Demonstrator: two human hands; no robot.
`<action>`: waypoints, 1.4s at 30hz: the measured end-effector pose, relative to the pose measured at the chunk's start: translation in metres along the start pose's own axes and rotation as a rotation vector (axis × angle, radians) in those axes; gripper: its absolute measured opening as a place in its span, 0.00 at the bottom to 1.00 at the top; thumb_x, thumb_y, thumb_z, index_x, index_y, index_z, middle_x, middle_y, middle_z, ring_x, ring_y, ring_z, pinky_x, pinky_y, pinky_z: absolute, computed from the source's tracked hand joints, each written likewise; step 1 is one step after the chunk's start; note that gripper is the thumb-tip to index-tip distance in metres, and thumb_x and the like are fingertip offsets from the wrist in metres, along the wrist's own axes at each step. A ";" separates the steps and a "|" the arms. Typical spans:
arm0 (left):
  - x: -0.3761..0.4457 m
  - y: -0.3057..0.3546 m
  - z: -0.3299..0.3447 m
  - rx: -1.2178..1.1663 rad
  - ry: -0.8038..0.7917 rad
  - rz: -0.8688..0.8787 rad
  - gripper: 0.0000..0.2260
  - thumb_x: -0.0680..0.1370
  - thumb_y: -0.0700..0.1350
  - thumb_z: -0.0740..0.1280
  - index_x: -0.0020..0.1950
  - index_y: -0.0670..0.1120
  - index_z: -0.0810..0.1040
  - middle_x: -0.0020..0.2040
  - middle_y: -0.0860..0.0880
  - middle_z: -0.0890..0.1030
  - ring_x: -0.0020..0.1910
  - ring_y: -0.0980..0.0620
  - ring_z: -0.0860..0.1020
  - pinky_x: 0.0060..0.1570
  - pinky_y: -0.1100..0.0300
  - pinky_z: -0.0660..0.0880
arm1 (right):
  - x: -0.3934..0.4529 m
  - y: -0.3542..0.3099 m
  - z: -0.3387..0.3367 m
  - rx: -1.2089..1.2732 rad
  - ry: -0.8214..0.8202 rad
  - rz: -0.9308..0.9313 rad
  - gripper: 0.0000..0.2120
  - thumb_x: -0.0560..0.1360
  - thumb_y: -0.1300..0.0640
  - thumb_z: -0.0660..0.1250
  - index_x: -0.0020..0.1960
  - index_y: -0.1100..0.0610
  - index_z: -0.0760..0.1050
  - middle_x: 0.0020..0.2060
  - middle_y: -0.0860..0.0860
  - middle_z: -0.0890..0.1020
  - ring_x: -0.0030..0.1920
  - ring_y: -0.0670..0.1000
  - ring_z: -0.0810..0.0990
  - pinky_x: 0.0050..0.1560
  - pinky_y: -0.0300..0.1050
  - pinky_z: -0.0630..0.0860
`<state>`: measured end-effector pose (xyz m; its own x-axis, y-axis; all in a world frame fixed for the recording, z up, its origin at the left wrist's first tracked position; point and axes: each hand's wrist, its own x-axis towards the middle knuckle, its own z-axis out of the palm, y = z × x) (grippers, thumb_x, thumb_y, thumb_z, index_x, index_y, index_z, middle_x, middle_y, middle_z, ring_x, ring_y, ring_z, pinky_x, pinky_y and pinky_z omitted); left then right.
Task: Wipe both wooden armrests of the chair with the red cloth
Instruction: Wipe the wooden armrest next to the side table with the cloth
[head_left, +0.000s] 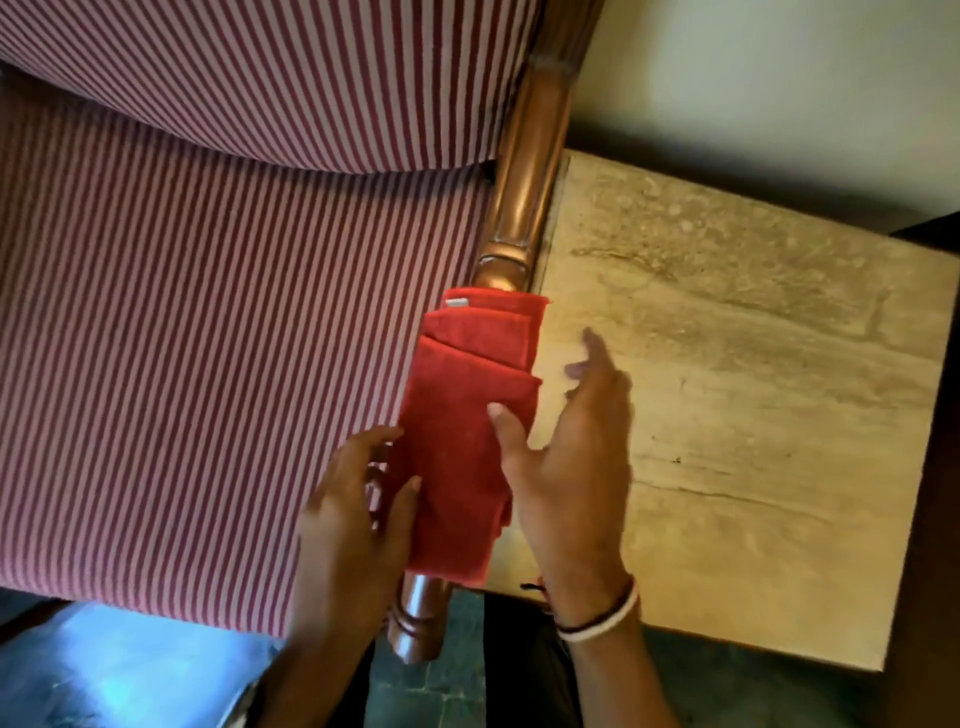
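The folded red cloth (467, 415) lies draped along the chair's right wooden armrest (527, 171), covering its near half. The armrest's rounded front end (418, 621) shows below the cloth. My left hand (353, 525) rests against the cloth's left edge, fingers spread, thumb on the fabric. My right hand (571, 452) is beside the cloth's right edge with fingers apart, only its thumb touching the cloth. Neither hand grips it. The other armrest is out of view.
The chair's red-and-white striped seat cushion (208, 389) and backrest (260, 67) fill the left. A beige stone-topped side table (753, 389) stands tight against the armrest on the right. Dark tiled floor (441, 691) lies below, a pale wall behind.
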<state>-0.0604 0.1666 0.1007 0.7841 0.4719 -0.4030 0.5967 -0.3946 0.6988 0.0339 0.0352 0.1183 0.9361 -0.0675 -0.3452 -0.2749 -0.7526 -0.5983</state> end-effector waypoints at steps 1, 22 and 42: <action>0.002 -0.007 -0.005 0.034 -0.004 0.071 0.16 0.79 0.44 0.71 0.65 0.47 0.75 0.55 0.50 0.82 0.53 0.50 0.82 0.49 0.51 0.83 | -0.007 -0.004 0.004 -0.061 0.115 -0.061 0.36 0.77 0.49 0.72 0.80 0.56 0.60 0.69 0.54 0.73 0.68 0.53 0.73 0.62 0.55 0.79; 0.128 -0.204 0.002 0.853 -0.147 0.831 0.30 0.84 0.56 0.52 0.81 0.40 0.59 0.82 0.37 0.61 0.81 0.40 0.62 0.78 0.41 0.63 | 0.024 -0.029 0.099 -0.520 0.267 -0.295 0.37 0.80 0.52 0.60 0.84 0.58 0.48 0.84 0.58 0.50 0.85 0.57 0.47 0.83 0.61 0.52; 0.129 -0.204 0.003 0.877 -0.072 0.865 0.30 0.85 0.56 0.51 0.82 0.40 0.59 0.82 0.37 0.60 0.81 0.41 0.61 0.79 0.43 0.60 | 0.010 -0.026 0.101 -0.523 0.225 -0.226 0.37 0.83 0.43 0.58 0.84 0.57 0.46 0.84 0.61 0.48 0.84 0.61 0.47 0.82 0.61 0.56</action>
<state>-0.0805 0.3055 -0.0952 0.9690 -0.2406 -0.0560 -0.2319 -0.9640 0.1299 0.0285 0.1205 0.0574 0.9977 0.0375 -0.0556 0.0266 -0.9824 -0.1846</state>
